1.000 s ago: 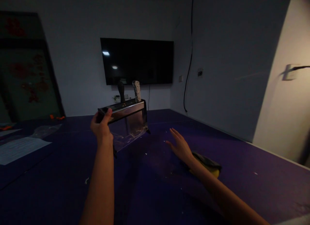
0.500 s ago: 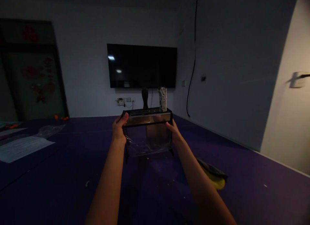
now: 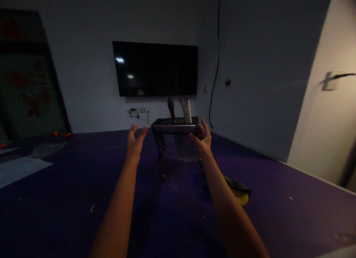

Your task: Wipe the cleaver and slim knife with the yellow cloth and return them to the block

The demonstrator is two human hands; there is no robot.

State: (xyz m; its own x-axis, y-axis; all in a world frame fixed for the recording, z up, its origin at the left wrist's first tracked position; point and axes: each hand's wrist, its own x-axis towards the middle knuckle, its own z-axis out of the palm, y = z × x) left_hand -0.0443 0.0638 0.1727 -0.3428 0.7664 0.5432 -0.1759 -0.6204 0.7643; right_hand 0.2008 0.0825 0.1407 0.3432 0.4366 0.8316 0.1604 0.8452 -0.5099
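Knife block (image 3: 176,137), metal-topped with a clear lower body, stands on the dark purple table (image 3: 172,213) straight ahead, below the wall-mounted TV (image 3: 155,69). Two handles stick up out of its top slots: a dark handle (image 3: 171,108) on the left, a pale patterned handle (image 3: 186,110) on the right; their blades are hidden inside the block, and the dim light makes the contents behind the clear front hard to read. Left hand (image 3: 135,143) is open, fingers spread and loosely curved, palm turned toward the block's left end; it holds nothing and sits just beside the block with a visible gap. Right hand (image 3: 202,137) is at the block's right end, fingers partly curled, thumb near the top edge; whether it touches or grips the block cannot be told from this view. A yellow and dark object (image 3: 239,193) lies on the table to the right of the right forearm, partly hidden by it, identity unclear. At far left, pale sheets (image 3: 13,171) lie on the table, cut off by the frame edge. A cable (image 3: 214,83) hangs down the wall right of the TV.
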